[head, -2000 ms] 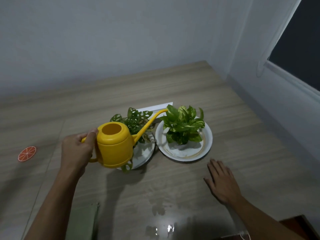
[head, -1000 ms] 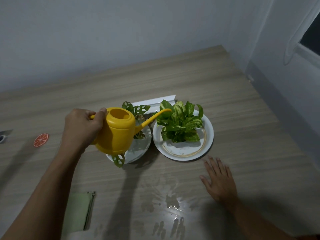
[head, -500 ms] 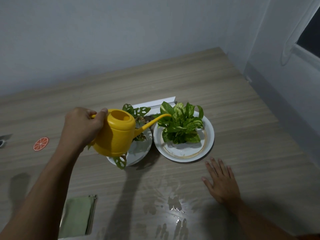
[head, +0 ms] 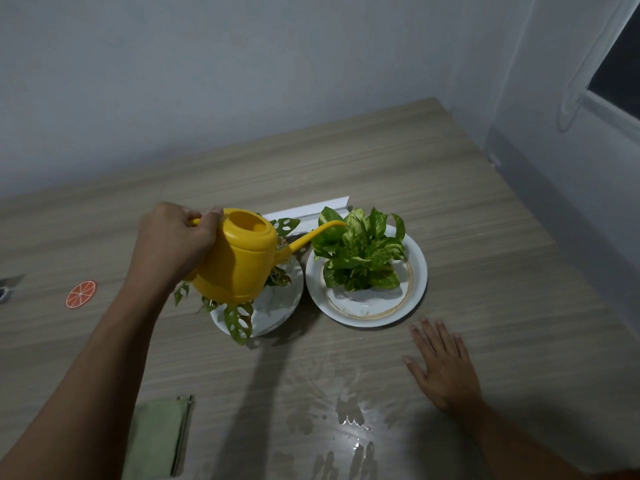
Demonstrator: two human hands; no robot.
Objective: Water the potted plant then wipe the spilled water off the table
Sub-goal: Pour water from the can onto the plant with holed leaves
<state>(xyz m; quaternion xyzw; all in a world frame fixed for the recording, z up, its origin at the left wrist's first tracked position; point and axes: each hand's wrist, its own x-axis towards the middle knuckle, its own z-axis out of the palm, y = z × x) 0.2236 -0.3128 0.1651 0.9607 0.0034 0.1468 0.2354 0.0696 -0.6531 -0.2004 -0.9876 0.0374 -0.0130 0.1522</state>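
Note:
My left hand (head: 173, 244) grips the handle of a yellow watering can (head: 239, 265), held above the table. Its spout tip reaches the leaves of a bright green potted plant (head: 360, 252) standing on a white plate (head: 412, 299). Behind and under the can is a second plant with holed leaves (head: 239, 320) on another white plate (head: 277, 306). My right hand (head: 440, 368) lies flat on the table, fingers spread, in front of the right plate. Spilled water (head: 346, 414) glistens on the wooden table (head: 485, 237) near me. A folded green cloth (head: 156, 438) lies at the lower left.
An orange-slice coaster (head: 80, 294) lies at the left. A white strip (head: 308, 211) sits behind the plants. Walls close the table at the back and right, with a window (head: 616, 74) at the upper right.
The can has risen a little and its spout tip has moved further over the green plant. My right hand has stayed flat on the table.

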